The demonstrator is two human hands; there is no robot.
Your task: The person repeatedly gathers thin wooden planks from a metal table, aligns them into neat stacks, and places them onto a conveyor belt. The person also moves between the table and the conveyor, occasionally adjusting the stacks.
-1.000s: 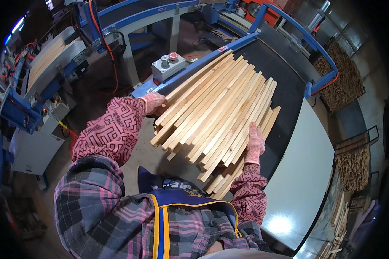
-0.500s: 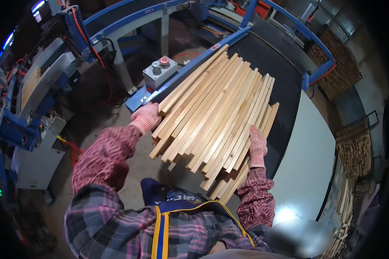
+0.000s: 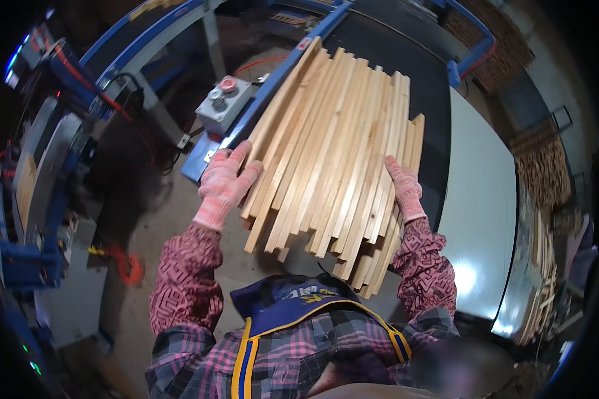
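Note:
A broad stack of pale wooden strips [image 3: 326,146] lies side by side, with uneven near ends, overhanging the near end of a black conveyor belt [image 3: 429,100]. My left hand [image 3: 225,183], in a pink-white knit glove, has its fingers spread at the stack's left side, by the outermost strip. Against the right side rests my gloved right hand [image 3: 406,186], fingers stretched along the strips. Some shorter strips [image 3: 373,266] show lower down at the near right corner. The undersides of the strips are hidden.
A grey control box [image 3: 224,106] with a red button sits on the blue conveyor rail [image 3: 196,159] at left. To the right is a pale smooth panel [image 3: 479,206]. Bundled wood sticks [image 3: 542,166] stand at far right. Machinery with an orange coiled hose [image 3: 130,266] is at left.
My left hand has gone from closed fingers at the left strips' near part to spread fingers along their side. My right hand stays against the right side. The whole view has shifted.

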